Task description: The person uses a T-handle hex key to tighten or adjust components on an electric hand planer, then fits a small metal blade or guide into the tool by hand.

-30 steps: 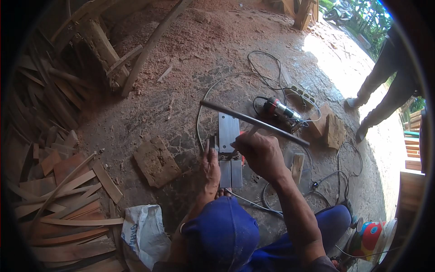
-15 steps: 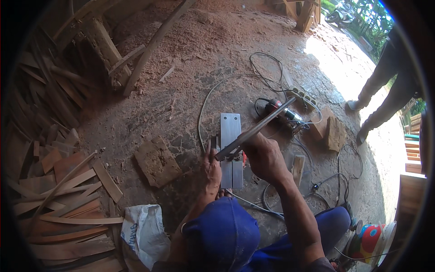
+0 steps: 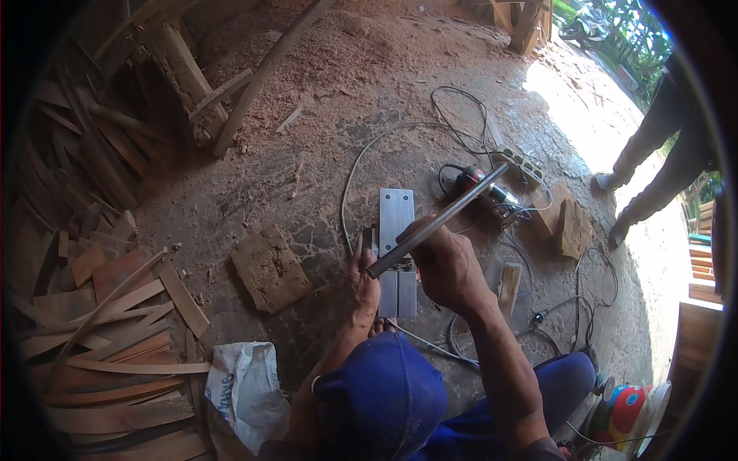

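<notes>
An electric hand planer lies on the floor in front of me with its silver sole plates facing up. My left hand is against the planer's left side, fingers running along its body, and seems to steady it; the thumb is hard to make out. In my right hand, fingers closed, is a long grey metal bar. The bar slants over the planer, its lower end above the gap between the two sole plates and its upper end pointing far right. My right hand partly covers the planer's right edge.
A red and silver corded power tool lies beside a power strip, with cables around. Wood blocks flank me. Offcuts and a white sack are at left, a bucket at right. Another person's legs stand far right.
The bar has turned slightly in my right hand, and its lower end now looks narrower. My left hand stays beside the planer. The whole view has shifted a little.
</notes>
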Tool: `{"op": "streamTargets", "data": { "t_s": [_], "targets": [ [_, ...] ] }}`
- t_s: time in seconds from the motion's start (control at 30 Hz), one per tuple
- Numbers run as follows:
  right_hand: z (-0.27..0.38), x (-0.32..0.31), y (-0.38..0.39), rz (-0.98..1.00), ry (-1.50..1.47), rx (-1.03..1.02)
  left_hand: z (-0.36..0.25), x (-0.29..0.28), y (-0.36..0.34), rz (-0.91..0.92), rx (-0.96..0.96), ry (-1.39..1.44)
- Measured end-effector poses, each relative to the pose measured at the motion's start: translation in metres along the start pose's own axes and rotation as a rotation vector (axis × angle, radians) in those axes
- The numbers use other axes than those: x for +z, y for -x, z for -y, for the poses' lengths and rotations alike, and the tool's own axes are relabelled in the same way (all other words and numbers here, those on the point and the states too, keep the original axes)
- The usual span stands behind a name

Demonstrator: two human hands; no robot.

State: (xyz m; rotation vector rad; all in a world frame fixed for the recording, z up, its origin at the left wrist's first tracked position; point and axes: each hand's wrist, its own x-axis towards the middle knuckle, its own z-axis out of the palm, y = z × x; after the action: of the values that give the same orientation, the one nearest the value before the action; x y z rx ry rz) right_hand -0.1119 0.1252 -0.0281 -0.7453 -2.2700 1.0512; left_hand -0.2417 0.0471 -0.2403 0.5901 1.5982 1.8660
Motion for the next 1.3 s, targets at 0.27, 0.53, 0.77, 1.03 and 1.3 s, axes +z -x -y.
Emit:
{"op": "streamTargets", "data": {
  "t_s": [0.27,0.53,0.77,1.03,1.3],
  "targets": [
    [-0.009,-0.004,-0.023,0.15,-0.049,-0.191,0.021,-0.007,-0.004,0.05,-0.011,0.189],
    [-0.012,0.03,-0.017,-0.163,0.145,-0.137,0.011,-0.005,0.0,0.023,-0.047,0.078],
    [-0.002,0.046,-0.034,-0.147,-0.377,0.024,-0.003,-0.001,0.002,0.049,0.002,0.067],
    [-0.018,0.037,-0.025,-0.062,-0.371,-0.068,-0.034,0.001,0.006,0.092,-0.054,-0.011],
    [-0.008,0.015,-0.018,0.12,-0.308,-0.008,-0.024,-0.004,0.005,0.107,-0.083,-0.053]
  ]
}}
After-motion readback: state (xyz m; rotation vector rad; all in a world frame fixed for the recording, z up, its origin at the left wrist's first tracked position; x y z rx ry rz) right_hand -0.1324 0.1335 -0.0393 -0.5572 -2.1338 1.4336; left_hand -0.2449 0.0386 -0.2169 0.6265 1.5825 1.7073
